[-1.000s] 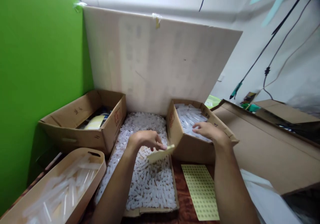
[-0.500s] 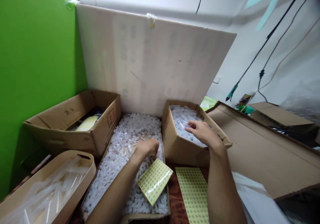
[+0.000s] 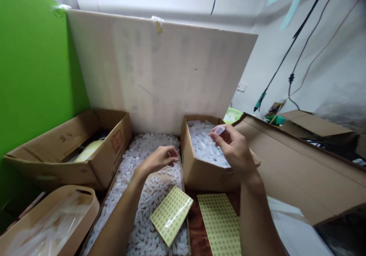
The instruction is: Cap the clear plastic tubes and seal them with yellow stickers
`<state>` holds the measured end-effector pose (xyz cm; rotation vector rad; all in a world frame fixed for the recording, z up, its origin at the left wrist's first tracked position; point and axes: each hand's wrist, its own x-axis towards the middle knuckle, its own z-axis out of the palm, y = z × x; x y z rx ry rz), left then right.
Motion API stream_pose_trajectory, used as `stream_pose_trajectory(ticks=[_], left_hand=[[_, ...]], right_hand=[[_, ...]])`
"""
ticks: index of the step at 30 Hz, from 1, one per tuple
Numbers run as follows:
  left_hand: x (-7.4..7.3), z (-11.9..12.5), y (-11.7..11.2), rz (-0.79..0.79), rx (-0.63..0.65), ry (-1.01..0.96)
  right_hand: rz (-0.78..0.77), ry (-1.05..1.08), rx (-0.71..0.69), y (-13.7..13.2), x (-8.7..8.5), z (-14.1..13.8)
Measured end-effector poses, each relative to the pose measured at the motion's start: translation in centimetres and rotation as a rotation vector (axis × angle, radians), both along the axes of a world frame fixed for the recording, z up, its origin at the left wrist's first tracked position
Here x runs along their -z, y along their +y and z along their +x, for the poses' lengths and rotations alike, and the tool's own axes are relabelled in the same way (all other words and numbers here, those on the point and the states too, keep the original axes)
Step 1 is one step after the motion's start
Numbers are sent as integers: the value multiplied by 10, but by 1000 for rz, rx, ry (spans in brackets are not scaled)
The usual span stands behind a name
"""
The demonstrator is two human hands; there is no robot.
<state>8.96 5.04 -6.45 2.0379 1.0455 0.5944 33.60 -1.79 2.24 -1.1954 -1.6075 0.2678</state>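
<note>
My right hand (image 3: 235, 149) is raised above a small cardboard box of clear plastic tubes (image 3: 200, 168) and pinches one clear tube (image 3: 219, 129) between thumb and fingers. My left hand (image 3: 159, 158) hovers over a flat tray of small white plastic pieces (image 3: 148, 206), fingers curled together at the tips; whether it holds a piece is hidden. A yellow-green sticker sheet (image 3: 170, 214) lies on the white pieces just below my left hand. A second sticker sheet (image 3: 220, 223) lies on the brown tabletop beside it.
A large cardboard box (image 3: 65, 160) stands at the left by the green wall. A tan tub with clear tubes (image 3: 48, 225) sits at the lower left. A cardboard panel (image 3: 160, 69) stands behind. Flattened cardboard (image 3: 300, 172) and cables lie at the right.
My left hand let go of the sticker sheet, which now lies on the white pieces. My right hand lifted out of the small box with a clear tube.
</note>
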Motion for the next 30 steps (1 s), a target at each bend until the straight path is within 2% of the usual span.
stream_pose_trajectory(ticks=[5,8,10,18,23,30], left_hand=[[-41,-5,-17,145,-112,-405],[-56,-3,-30,243,-102,-683],[-62,-1,-37,297,-89,-796],[-73,0,-50,480,-201,-725],[-77,1,-59,502,-284,-717],[-77,12,-66,523,-322,-760]], right_hand=[[-4,325,-297,-10,-7,-28],[-13,393,-384,-11,-6,-43],[-33,429,-430,-10,-4,-49],[2,497,-462,-12,1,-60],[1,576,-555,-14,3,-67],[93,604,-495,-19,1,-76]])
